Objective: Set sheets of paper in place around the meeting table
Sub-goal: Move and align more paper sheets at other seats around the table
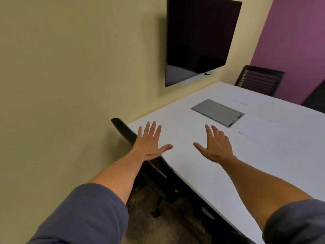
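Observation:
The white meeting table (pixel 202 169) runs from the lower right to the far wall. My left hand (pixel 149 143) is spread flat, palm down, over the table's near left corner and holds nothing. My right hand (pixel 215 145) hovers palm down a little to the right, fingers apart and empty. White sheets of paper lie on the white top and are hard to make out: one (pixel 255 132) to the right of my right hand, another (pixel 241 101) near the far edge. Only faint edges show.
A grey cable hatch (pixel 217 111) is set flush in the table's middle. A black chair (pixel 140 155) is tucked under the left edge below my left hand. Another black chair (pixel 260 80) stands at the far side. A dark screen (pixel 198 37) hangs on the wall.

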`<action>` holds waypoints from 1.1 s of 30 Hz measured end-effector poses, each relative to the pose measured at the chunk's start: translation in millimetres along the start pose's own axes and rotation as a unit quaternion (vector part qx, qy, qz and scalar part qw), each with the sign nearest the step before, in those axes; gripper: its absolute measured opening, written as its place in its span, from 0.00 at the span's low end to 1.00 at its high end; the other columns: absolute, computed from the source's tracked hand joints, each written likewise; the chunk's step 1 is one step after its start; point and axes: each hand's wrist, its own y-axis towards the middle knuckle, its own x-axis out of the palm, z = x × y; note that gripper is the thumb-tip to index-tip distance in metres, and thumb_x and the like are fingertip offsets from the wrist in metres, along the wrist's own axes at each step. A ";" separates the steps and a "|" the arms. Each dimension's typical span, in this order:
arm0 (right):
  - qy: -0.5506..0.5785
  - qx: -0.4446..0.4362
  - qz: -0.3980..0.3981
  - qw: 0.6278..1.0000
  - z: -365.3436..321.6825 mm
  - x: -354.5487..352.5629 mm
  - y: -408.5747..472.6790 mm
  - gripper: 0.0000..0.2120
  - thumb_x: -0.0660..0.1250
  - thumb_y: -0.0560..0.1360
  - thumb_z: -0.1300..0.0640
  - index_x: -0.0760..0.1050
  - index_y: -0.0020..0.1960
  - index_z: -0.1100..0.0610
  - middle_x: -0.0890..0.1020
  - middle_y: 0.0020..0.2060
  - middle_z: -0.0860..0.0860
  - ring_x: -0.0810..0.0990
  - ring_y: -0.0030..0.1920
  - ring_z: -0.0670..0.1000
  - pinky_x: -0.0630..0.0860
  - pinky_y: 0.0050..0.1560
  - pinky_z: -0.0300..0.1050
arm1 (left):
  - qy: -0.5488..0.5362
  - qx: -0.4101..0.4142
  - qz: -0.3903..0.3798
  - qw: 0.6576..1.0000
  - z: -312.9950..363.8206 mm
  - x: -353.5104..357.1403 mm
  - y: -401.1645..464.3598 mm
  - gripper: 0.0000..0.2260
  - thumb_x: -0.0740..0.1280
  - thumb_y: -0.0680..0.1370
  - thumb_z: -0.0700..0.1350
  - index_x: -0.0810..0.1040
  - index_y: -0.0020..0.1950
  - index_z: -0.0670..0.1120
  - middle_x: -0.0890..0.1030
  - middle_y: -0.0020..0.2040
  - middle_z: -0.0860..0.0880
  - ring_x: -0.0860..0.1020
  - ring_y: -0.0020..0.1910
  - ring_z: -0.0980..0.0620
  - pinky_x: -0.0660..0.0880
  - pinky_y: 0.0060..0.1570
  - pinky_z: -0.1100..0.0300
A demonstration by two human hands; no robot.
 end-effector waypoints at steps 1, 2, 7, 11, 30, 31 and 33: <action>0.000 0.009 0.000 1.000 8.3 2.6 8.0 0.46 0.52 0.75 0.26 0.47 0.82 0.53 0.56 0.80 0.58 0.61 0.76 0.61 0.62 0.73 0.59 | 0.000 0.010 -0.004 1.000 5.2 4.4 14.8 0.52 0.32 0.66 0.81 0.36 0.81 0.48 0.34 0.81 0.46 0.33 0.79 0.44 0.37 0.76 0.38; 0.001 0.017 0.000 1.000 16.5 5.3 15.2 0.46 0.52 0.75 0.26 0.47 0.82 0.54 0.56 0.80 0.58 0.61 0.77 0.61 0.61 0.74 0.59 | 0.001 0.017 -0.006 1.000 9.8 7.9 28.7 0.52 0.32 0.65 0.81 0.36 0.81 0.49 0.34 0.80 0.46 0.33 0.79 0.44 0.37 0.76 0.39; 0.006 0.071 -0.009 0.997 62.5 14.1 41.9 0.47 0.51 0.75 0.25 0.47 0.82 0.53 0.56 0.81 0.57 0.59 0.78 0.61 0.59 0.75 0.59 | -0.004 0.060 -0.014 0.998 36.4 6.9 98.5 0.52 0.33 0.65 0.80 0.37 0.81 0.48 0.35 0.81 0.46 0.33 0.79 0.44 0.37 0.76 0.38; 0.009 0.123 -0.016 0.992 101.4 14.0 52.5 0.46 0.51 0.75 0.26 0.48 0.82 0.53 0.56 0.81 0.57 0.57 0.79 0.60 0.58 0.76 0.58 | -0.023 0.099 -0.017 0.995 70.9 4.6 151.1 0.50 0.36 0.68 0.79 0.37 0.81 0.49 0.35 0.81 0.45 0.35 0.79 0.44 0.38 0.77 0.39; 0.016 0.372 -0.054 0.926 269.5 82.8 100.4 0.43 0.49 0.75 0.26 0.45 0.82 0.48 0.52 0.82 0.54 0.47 0.81 0.60 0.49 0.78 0.59 | -0.088 0.298 -0.091 0.946 248.6 103.8 386.6 0.49 0.39 0.70 0.76 0.36 0.80 0.45 0.36 0.81 0.46 0.35 0.79 0.46 0.37 0.78 0.44; 0.017 0.379 -0.059 0.923 276.7 88.4 109.5 0.42 0.49 0.76 0.26 0.46 0.82 0.47 0.52 0.82 0.53 0.47 0.81 0.60 0.49 0.78 0.60 | -0.095 0.305 -0.098 0.943 256.4 112.1 400.1 0.49 0.39 0.70 0.76 0.36 0.80 0.45 0.36 0.81 0.46 0.35 0.79 0.47 0.37 0.78 0.44; 0.024 0.394 -0.070 0.916 286.7 103.2 128.6 0.41 0.49 0.76 0.27 0.45 0.82 0.45 0.50 0.82 0.53 0.46 0.81 0.60 0.48 0.78 0.60 | -0.099 0.326 -0.108 0.934 268.4 131.2 425.1 0.48 0.40 0.71 0.76 0.35 0.80 0.44 0.35 0.81 0.46 0.34 0.79 0.47 0.37 0.78 0.44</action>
